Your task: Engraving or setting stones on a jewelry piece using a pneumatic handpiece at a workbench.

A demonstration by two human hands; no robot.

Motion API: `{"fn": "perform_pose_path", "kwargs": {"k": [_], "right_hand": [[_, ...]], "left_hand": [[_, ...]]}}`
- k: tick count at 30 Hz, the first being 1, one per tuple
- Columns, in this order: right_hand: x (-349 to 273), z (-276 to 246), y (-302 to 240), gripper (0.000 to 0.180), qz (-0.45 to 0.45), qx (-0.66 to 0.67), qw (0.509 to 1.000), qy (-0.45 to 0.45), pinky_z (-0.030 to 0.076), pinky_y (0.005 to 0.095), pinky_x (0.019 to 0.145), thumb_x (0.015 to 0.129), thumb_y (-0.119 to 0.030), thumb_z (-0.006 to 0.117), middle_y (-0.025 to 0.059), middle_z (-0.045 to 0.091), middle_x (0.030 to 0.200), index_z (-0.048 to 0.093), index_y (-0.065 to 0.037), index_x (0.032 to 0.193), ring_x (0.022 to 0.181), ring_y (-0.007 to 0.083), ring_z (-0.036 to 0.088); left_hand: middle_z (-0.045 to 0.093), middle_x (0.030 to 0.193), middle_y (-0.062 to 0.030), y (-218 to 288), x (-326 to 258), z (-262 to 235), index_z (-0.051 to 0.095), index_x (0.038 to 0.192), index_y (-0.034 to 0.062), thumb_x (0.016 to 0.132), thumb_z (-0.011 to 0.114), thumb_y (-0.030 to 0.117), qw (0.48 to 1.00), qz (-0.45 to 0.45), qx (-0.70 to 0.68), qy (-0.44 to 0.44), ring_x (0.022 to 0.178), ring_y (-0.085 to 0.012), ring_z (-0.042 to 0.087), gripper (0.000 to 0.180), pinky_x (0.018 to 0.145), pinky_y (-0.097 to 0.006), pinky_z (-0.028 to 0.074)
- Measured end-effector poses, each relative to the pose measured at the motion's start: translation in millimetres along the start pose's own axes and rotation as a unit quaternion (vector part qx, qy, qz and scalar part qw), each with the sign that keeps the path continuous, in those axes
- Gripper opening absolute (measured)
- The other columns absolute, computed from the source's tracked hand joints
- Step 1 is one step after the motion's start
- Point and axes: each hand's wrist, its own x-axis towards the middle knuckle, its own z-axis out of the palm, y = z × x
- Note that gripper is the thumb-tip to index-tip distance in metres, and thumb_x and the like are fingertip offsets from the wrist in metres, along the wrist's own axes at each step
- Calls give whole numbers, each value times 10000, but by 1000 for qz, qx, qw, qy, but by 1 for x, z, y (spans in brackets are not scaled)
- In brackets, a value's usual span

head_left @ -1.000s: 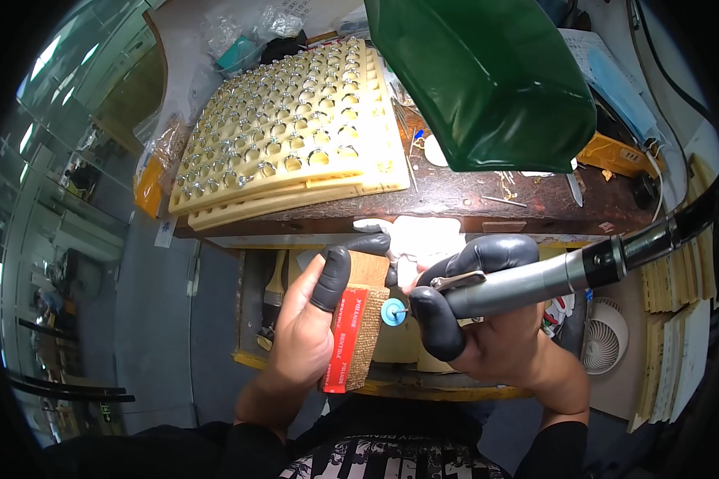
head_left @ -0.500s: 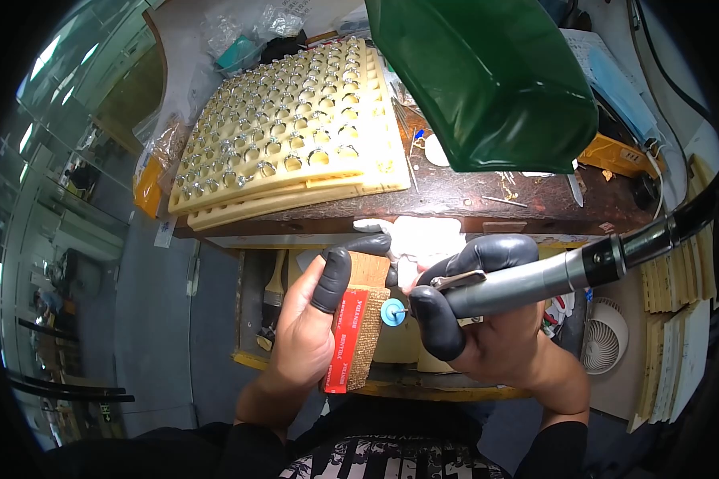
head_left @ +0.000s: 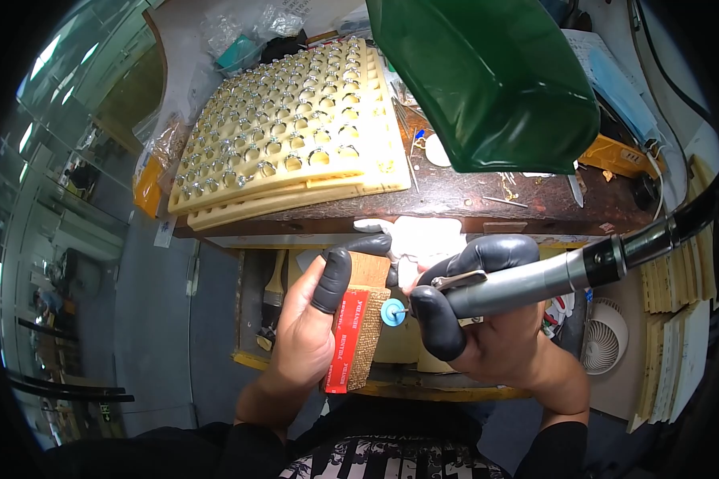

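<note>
My left hand [head_left: 305, 323], with black covers on its thumb and a finger, is closed around a brown block [head_left: 359, 339] with a red printed side and a rough, grainy face. Between the fingers of my right hand [head_left: 487, 319], also in black finger covers, is a silver rotary handpiece [head_left: 527, 281] with a black cable end. A small light-blue disc [head_left: 392, 312] on a thin shaft sticks out from its tip. The disc sits right against or just beside the block's grainy face; I cannot tell whether they touch.
Many rings stand in a cream tray [head_left: 295, 180] at the back left of the bench. A green lamp shade [head_left: 495, 96] hangs over the bench. Below my hands is an open drawer [head_left: 252, 361]. A white fan [head_left: 605, 335] and stacked boards [head_left: 671, 351] are on the right.
</note>
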Motion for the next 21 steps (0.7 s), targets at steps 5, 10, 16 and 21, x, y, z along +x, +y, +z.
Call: {"fn": "perform_pose_path", "kwargs": {"k": [5,10,16,21], "right_hand": [[2,-2,3,23,-33,-18,999,-14,527,309,700,831,-19,709,78,675,840,693,-18,846,781,175,668],[1,-2,6,12,-45,-20,998,-28,532,307,714,833,-15,697,80,675,834,690,-21,841,782,181,667],[0,0,6,25,-23,14,999,-18,562,295,728,843,5,684,87,674,833,679,4,868,752,165,686],[2,-1,10,54,-67,3,997,-35,572,292,732,849,13,679,101,667,844,648,29,889,737,164,693]], "left_hand": [[650,1193,-149,0,0,1,507,1349,-27,1085,422,340,1000,0,-7,-2,1094,-174,642,460,958,-304,501],[639,1216,-166,-1,1,0,491,1357,-37,1088,408,333,1000,-3,-15,1,1120,-199,638,465,988,-329,494],[613,1258,-203,-2,1,-2,449,1385,-52,1097,371,297,1000,3,-17,-8,1166,-254,627,458,1045,-378,475],[624,1237,-196,-4,1,-2,464,1377,-52,1095,383,310,999,10,-31,-16,1146,-241,634,466,1023,-362,485]]}}
